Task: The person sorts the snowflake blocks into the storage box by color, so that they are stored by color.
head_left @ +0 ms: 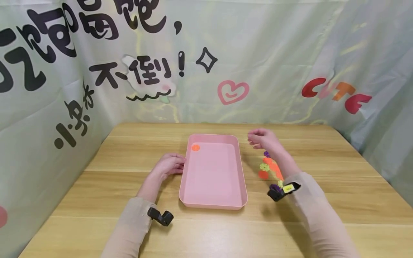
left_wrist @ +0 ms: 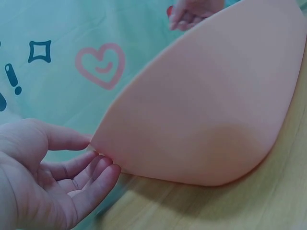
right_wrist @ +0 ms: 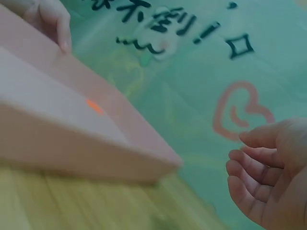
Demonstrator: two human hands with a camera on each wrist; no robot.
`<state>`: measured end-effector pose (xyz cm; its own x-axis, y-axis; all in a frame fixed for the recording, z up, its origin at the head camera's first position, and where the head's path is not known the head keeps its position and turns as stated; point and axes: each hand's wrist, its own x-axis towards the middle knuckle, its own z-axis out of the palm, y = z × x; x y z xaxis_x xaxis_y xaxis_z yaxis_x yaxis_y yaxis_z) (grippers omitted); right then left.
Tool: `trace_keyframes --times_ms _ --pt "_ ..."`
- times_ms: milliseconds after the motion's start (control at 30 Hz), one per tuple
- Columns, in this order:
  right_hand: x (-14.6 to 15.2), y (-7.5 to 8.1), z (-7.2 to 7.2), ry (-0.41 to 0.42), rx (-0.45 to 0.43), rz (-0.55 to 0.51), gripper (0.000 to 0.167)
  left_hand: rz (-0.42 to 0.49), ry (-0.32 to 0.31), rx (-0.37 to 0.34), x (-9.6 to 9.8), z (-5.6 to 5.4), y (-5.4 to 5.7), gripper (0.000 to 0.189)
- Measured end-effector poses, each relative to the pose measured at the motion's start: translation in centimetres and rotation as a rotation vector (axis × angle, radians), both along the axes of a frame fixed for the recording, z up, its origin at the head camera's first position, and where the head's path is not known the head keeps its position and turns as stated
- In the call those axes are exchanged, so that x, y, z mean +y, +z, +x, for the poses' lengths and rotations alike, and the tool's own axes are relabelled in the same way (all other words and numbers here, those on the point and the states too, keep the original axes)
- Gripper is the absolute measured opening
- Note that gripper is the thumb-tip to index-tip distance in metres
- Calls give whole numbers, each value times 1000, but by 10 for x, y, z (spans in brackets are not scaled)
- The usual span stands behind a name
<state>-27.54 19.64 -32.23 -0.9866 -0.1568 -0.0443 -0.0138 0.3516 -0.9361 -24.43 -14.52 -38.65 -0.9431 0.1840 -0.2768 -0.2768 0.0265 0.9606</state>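
Note:
A shallow pink tray [head_left: 213,172] lies on the table, with one small orange flower-shaped piece [head_left: 195,147] near its far left corner. At the tray's left side, my left hand [head_left: 168,165] pinches the rim, thumb and fingertips meeting at the edge in the left wrist view. Beyond the tray's right side, my right hand [head_left: 262,138] hovers above the table. Its fingers [right_wrist: 249,189] are loosely bent, and nothing shows between them. Below the right forearm lie several small flower-shaped pieces, among them an orange one [head_left: 263,174], a yellow-green one [head_left: 264,167] and a purple one [head_left: 266,154].
The wooden table [head_left: 122,150] carries everything. A printed curtain [head_left: 277,43] hangs behind it and along both sides. Black wrist cameras sit on the left sleeve [head_left: 129,222] and the right sleeve [head_left: 319,208]; the right arm partly covers the loose pieces.

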Motion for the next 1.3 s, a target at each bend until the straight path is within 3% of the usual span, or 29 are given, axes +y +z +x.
trace_keyframes --times_ms 333,633,833,1300 --pt "82 -22 27 -130 -9 68 58 -3 1 -3 0 1 0 24" --pt "127 -50 20 -190 -62 161 54 -15 5 9 0 1 0 23" --pt "137 -61 14 -166 -63 252 55 -7 4 4 -1 1 -1 22" --pt "130 -60 11 -72 -28 507 48 -10 2 3 -1 -1 -2 20"
